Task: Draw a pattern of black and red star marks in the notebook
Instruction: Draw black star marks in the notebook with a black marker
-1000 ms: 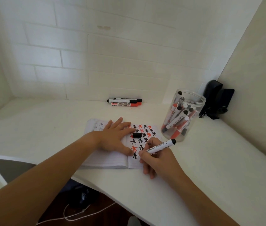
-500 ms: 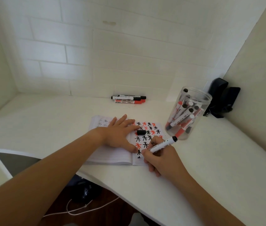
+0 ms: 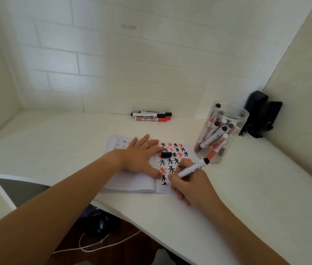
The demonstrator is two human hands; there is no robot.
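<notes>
A person's left hand [image 3: 141, 157] lies flat, fingers spread, on the open notebook [image 3: 132, 183]. Right hand [image 3: 189, 184] fingers pinch a black marker [image 3: 191, 168], tip beside the left thumb, among star marks [image 3: 172, 157].

You have bare desk [image 3: 55, 150] left of the notebook [image 3: 132, 183], while the marker jar [image 3: 220, 134] stands just right of it and the loose cap [image 3: 166, 155] lies on the page.
</notes>
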